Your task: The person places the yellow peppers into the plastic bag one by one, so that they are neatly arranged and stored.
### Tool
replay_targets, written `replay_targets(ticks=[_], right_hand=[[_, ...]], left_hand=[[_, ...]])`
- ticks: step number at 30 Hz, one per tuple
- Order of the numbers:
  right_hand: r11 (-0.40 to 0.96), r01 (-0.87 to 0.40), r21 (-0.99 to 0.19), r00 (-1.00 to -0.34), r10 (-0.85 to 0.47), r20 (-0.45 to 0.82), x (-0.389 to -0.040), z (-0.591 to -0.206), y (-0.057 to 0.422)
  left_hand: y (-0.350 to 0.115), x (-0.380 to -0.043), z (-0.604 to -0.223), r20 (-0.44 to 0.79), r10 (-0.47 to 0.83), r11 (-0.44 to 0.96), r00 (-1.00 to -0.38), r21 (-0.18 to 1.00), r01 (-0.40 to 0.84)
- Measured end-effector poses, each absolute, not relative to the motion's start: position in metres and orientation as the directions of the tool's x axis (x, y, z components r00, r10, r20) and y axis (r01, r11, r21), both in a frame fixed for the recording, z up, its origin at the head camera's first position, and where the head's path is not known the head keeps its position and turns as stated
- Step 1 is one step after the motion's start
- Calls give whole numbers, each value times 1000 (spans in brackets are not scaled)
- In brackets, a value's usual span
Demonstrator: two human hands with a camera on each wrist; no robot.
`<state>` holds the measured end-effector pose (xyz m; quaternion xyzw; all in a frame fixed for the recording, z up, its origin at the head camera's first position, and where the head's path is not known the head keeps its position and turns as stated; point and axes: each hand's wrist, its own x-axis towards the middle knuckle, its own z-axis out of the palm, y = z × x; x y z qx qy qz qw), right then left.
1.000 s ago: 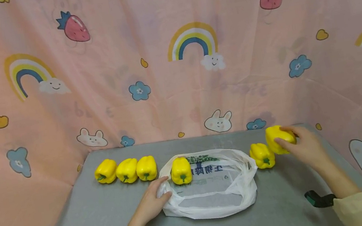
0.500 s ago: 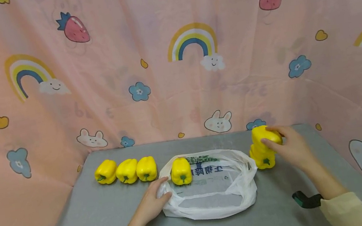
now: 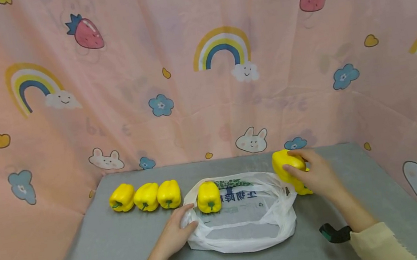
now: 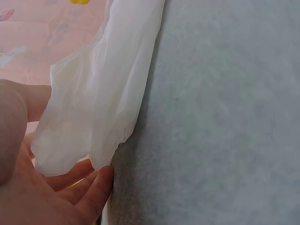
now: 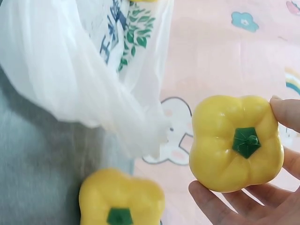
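My right hand (image 3: 316,172) grips a yellow bell pepper (image 3: 287,163), lifted beside the plastic bag's right rim. Its green stem faces the camera in the right wrist view, thumb and fingers around its sides. Partly hidden behind that hand is another yellow pepper (image 5: 119,201) on the table. My left hand (image 3: 174,233) holds the left side of the white plastic bag (image 3: 246,244); thumb and fingers lie around a fold of film (image 4: 93,108) in the left wrist view. The bag's mouth is spread wide. One yellow pepper (image 3: 208,196) shows within its outline, at the left of the opening.
Three more yellow peppers (image 3: 146,197) stand in a row on the grey table (image 3: 102,258), left of the bag. A pink printed curtain (image 3: 206,117) hangs behind the table and along both sides. Dark wrist devices (image 3: 335,233) sit at the sleeves.
My right hand has carried its pepper leftward, passing over the pepper on the table and reaching the bag's right rim. The left hand and bag have stayed in place.
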<state>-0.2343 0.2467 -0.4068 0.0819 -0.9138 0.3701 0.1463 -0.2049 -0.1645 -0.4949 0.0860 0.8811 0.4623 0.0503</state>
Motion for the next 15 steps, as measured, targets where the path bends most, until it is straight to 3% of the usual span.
replay_targets(ticks=[15], right_hand=[[648, -283, -707, -945, -63, 320, -239, -416, 212]], left_hand=[[-164, -205, -496, -13, 195, 552, -981, 828, 99]])
